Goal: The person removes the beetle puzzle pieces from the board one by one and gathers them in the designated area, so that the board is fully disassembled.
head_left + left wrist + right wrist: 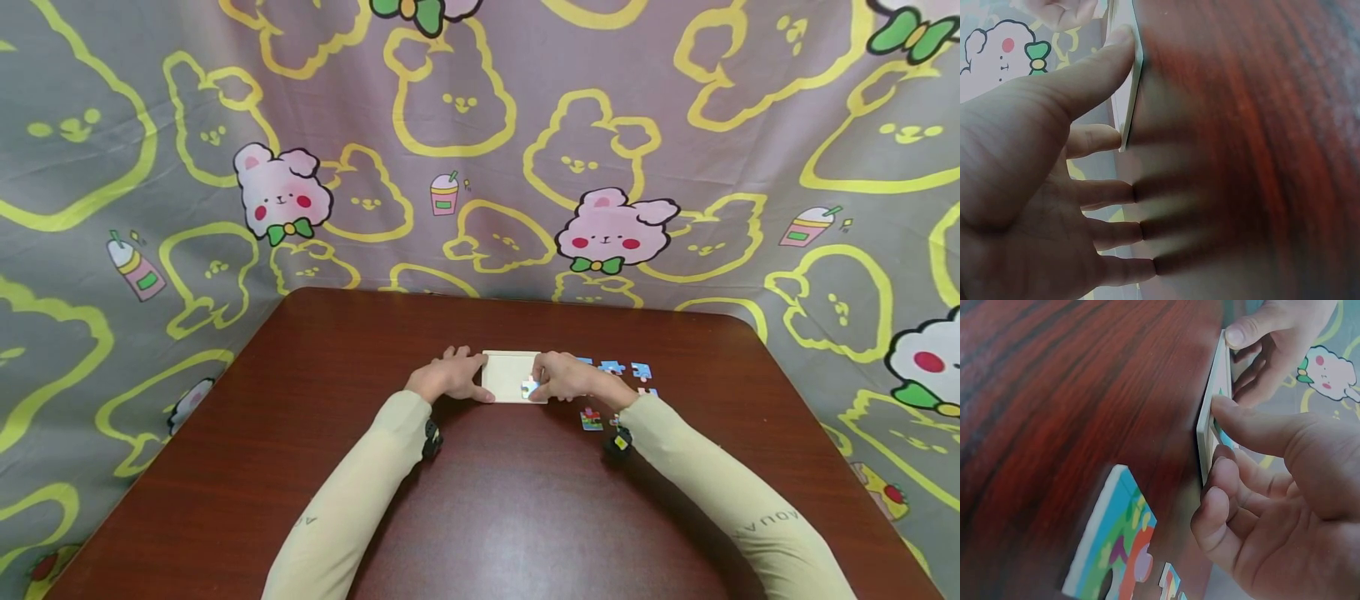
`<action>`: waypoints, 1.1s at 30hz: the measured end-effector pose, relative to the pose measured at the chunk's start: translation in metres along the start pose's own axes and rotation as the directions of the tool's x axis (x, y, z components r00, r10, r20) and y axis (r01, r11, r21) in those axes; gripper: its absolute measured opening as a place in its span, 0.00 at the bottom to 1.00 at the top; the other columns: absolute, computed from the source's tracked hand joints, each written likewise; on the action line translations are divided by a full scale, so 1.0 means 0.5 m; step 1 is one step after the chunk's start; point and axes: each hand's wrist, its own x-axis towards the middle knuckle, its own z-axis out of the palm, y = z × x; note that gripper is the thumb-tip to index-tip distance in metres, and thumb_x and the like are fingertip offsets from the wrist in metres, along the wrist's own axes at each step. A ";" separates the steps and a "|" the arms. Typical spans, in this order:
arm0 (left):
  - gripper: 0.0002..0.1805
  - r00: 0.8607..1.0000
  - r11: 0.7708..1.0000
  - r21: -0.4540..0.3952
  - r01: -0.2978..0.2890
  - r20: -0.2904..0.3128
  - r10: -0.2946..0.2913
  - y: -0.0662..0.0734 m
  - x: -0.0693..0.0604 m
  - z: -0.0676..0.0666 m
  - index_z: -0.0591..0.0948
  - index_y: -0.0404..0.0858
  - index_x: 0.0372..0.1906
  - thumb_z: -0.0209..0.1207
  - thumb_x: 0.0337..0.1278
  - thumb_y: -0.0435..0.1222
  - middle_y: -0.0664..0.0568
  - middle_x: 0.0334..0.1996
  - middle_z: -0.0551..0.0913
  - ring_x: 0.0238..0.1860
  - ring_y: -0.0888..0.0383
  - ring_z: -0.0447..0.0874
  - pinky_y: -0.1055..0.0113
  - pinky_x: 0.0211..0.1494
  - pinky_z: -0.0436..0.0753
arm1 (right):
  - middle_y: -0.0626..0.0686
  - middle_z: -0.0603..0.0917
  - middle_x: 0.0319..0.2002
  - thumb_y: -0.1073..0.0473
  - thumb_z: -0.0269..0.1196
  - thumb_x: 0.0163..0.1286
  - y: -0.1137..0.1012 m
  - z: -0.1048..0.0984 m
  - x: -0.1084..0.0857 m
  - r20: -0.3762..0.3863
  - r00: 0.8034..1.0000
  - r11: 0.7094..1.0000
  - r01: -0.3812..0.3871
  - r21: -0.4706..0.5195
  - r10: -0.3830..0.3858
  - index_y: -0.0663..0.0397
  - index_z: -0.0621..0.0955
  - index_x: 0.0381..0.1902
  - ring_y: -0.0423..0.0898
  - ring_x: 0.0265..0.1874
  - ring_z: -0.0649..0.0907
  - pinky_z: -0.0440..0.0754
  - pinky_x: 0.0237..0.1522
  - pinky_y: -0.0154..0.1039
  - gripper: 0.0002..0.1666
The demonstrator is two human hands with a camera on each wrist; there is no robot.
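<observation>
A shallow cream puzzle tray (504,377) lies on the table between the two hands. At its left edge, my left hand (453,375) touches the tray with thumb and index finger. In the left wrist view the other fingers (1110,192) are straight, their tips on the tabletop. My right hand (567,375) is over the tray's right side and pinches a light-coloured puzzle piece (528,388) between thumb and fingers. Part of that piece (1225,435) shows blue-green in the right wrist view; the rest is hidden by the hand.
Several loose puzzle pieces lie right of the tray, among them a red and green one (591,420), a blue one (612,367) and another blue one (641,371). The right forearm partly covers the group. A patterned curtain (465,183) hangs behind the brown table (495,508).
</observation>
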 end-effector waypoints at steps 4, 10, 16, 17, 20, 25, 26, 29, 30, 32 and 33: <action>0.47 1.000 1.000 -0.001 0.001 0.001 -0.001 0.001 0.000 0.000 0.55 0.49 0.78 0.60 0.59 0.60 0.41 0.78 0.49 0.79 0.38 0.41 0.40 0.76 0.54 | 0.49 0.85 0.27 0.55 0.71 0.62 0.000 0.002 -0.002 -0.008 1.000 1.000 0.016 0.010 -0.015 0.57 0.75 0.38 0.42 0.15 0.79 0.77 0.16 0.34 0.17; 0.47 1.000 1.000 0.007 0.005 0.003 -0.005 0.000 -0.002 0.002 0.55 0.50 0.78 0.59 0.59 0.61 0.42 0.79 0.48 0.79 0.38 0.41 0.40 0.76 0.54 | 0.50 0.80 0.23 0.58 0.68 0.65 -0.003 0.004 -0.001 -0.041 0.997 0.998 0.068 0.019 -0.067 0.56 0.74 0.34 0.45 0.15 0.80 0.77 0.15 0.34 0.12; 0.47 1.000 1.000 0.005 -0.006 0.002 0.006 -0.002 -0.005 0.001 0.55 0.49 0.78 0.60 0.59 0.61 0.41 0.78 0.49 0.79 0.38 0.41 0.40 0.76 0.55 | 0.52 0.80 0.22 0.58 0.64 0.69 -0.004 -0.002 -0.005 -0.039 0.996 0.995 0.085 0.047 -0.083 0.54 0.73 0.31 0.48 0.16 0.82 0.78 0.16 0.36 0.12; 0.47 1.000 1.000 0.002 -0.007 0.003 0.007 -0.002 -0.005 0.001 0.55 0.49 0.78 0.60 0.59 0.60 0.41 0.78 0.49 0.79 0.38 0.41 0.40 0.76 0.54 | 0.53 0.80 0.22 0.58 0.64 0.70 -0.002 -0.004 -0.007 -0.037 0.996 0.995 0.083 0.050 -0.082 0.54 0.72 0.31 0.48 0.17 0.82 0.78 0.17 0.37 0.12; 0.47 1.000 1.000 -0.002 -0.010 0.005 0.010 -0.002 -0.005 0.001 0.55 0.49 0.78 0.60 0.59 0.60 0.41 0.78 0.48 0.79 0.38 0.41 0.40 0.76 0.54 | 0.55 0.80 0.23 0.57 0.63 0.70 0.000 -0.014 -0.018 -0.032 0.997 0.995 0.075 0.070 -0.073 0.53 0.71 0.30 0.50 0.19 0.83 0.77 0.17 0.37 0.13; 0.47 1.000 1.000 -0.009 -0.004 0.008 0.004 -0.001 -0.006 0.001 0.55 0.49 0.78 0.60 0.59 0.60 0.41 0.79 0.47 0.79 0.38 0.39 0.40 0.77 0.52 | 0.57 0.82 0.24 0.57 0.62 0.71 0.006 -0.031 -0.043 -0.015 0.998 0.992 0.067 0.103 -0.066 0.54 0.71 0.32 0.53 0.20 0.82 0.74 0.15 0.36 0.12; 0.47 1.000 1.000 -0.009 -0.003 0.007 0.003 -0.001 -0.006 0.001 0.55 0.49 0.78 0.60 0.59 0.60 0.41 0.79 0.47 0.79 0.38 0.39 0.40 0.77 0.52 | 0.57 0.83 0.24 0.57 0.62 0.71 0.009 -0.034 -0.048 -0.012 0.998 0.992 0.069 0.107 -0.068 0.54 0.71 0.32 0.54 0.20 0.82 0.73 0.15 0.36 0.12; 0.47 1.000 1.000 -0.011 -0.001 0.005 0.001 -0.002 -0.007 0.001 0.54 0.50 0.78 0.60 0.59 0.60 0.41 0.79 0.47 0.79 0.38 0.39 0.41 0.77 0.52 | 0.58 0.83 0.25 0.59 0.62 0.71 0.017 -0.044 -0.063 0.000 0.997 0.991 0.073 0.112 -0.073 0.55 0.72 0.34 0.53 0.20 0.82 0.75 0.17 0.36 0.10; 0.48 1.000 1.000 -0.011 -0.001 0.005 0.001 -0.002 -0.007 0.002 0.54 0.50 0.78 0.60 0.59 0.60 0.41 0.79 0.47 0.79 0.38 0.39 0.41 0.77 0.52 | 0.59 0.83 0.26 0.59 0.62 0.71 0.020 -0.047 -0.068 0.001 0.997 0.991 0.076 0.110 -0.077 0.55 0.72 0.34 0.53 0.20 0.82 0.76 0.17 0.37 0.09; 0.48 1.000 1.000 -0.010 -0.003 0.005 0.003 -0.002 -0.007 0.002 0.54 0.50 0.78 0.60 0.59 0.60 0.41 0.79 0.47 0.79 0.38 0.39 0.40 0.77 0.52 | 0.59 0.83 0.26 0.60 0.62 0.71 0.027 -0.050 -0.076 -0.001 0.997 0.991 0.074 0.109 -0.074 0.55 0.72 0.34 0.51 0.20 0.83 0.78 0.19 0.37 0.09; 0.48 1.000 1.000 -0.010 -0.004 0.006 0.004 -0.002 -0.007 0.002 0.54 0.50 0.78 0.60 0.59 0.60 0.41 0.79 0.47 0.79 0.38 0.39 0.41 0.77 0.52 | 0.58 0.83 0.26 0.60 0.62 0.71 0.029 -0.052 -0.080 -0.001 0.998 0.992 0.067 0.111 -0.067 0.55 0.73 0.34 0.50 0.20 0.83 0.78 0.20 0.37 0.09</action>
